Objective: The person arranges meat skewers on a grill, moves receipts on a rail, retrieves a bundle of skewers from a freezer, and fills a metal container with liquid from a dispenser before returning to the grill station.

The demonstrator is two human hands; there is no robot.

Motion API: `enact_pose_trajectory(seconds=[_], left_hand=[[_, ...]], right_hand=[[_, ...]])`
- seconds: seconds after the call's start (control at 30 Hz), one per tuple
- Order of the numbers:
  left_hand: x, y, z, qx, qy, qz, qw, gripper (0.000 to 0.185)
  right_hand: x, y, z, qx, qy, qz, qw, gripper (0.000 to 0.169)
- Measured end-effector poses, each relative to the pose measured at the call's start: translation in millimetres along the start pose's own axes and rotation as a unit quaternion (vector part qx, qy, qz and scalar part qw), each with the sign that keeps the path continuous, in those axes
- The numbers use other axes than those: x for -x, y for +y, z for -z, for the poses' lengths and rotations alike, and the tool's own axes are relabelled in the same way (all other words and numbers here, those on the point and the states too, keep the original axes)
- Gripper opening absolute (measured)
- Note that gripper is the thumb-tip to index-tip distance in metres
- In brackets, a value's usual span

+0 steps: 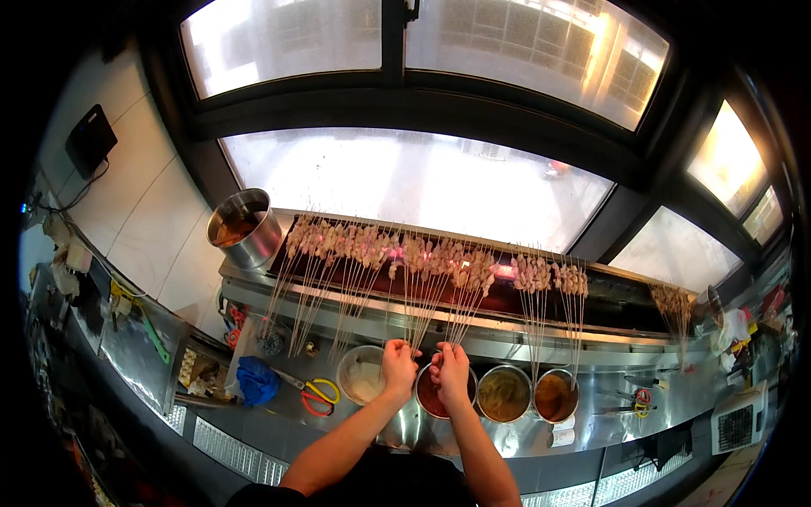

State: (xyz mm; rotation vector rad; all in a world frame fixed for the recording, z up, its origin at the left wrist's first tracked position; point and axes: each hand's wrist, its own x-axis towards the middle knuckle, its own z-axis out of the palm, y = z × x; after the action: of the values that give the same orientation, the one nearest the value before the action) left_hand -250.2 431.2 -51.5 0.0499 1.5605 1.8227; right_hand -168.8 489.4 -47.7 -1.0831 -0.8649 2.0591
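My left hand [399,367] is closed around the lower ends of a bunch of thin skewers [419,310], whose threaded meat pieces lie over the long grill [611,310]. Beside it, my right hand [451,371] grips a second bunch of skewers [466,304], above a metal bowl of red seasoning [431,400]. More meat skewers [317,241] lie in a row across the grill to the left, and two smaller bunches [533,275] rest to the right. Glowing heat shows between some bunches. The fingertips are partly hidden by the hands.
Bowls of white [364,380], green-brown [504,394] and orange-brown seasoning [555,397] stand along the steel counter. Scissors [320,396] and a blue cloth or bag [256,380] lie left. A steel pot [244,228] stands at the grill's left end; browned skewers [673,304] rest far right.
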Motion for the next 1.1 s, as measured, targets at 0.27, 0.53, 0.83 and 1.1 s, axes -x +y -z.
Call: enact_pose_trajectory(seconds=[0.27,0.53,0.83,1.1], left_hand=[[12,-12,-11,0.139,-0.187,0.113,0.966,0.02],[9,-58,-11,-0.155,-0.029,-0.141,0.977,0.023],[14,-45,-7,-0.097,-0.073,-0.054,0.991,0.024],[27,-18,-12,0.124,-0.148,0.118,0.974,0.015]], right_hand=[[-3,-8,28,-0.021,-0.061,-0.029,0.998,0.016],[6,25,23,0.368,0.049,0.251,0.894,0.022],[-5,11,32,0.109,-0.139,-0.026,0.984,0.023],[-17,-5,15,0.058,-0.218,-0.16,0.961,0.03]])
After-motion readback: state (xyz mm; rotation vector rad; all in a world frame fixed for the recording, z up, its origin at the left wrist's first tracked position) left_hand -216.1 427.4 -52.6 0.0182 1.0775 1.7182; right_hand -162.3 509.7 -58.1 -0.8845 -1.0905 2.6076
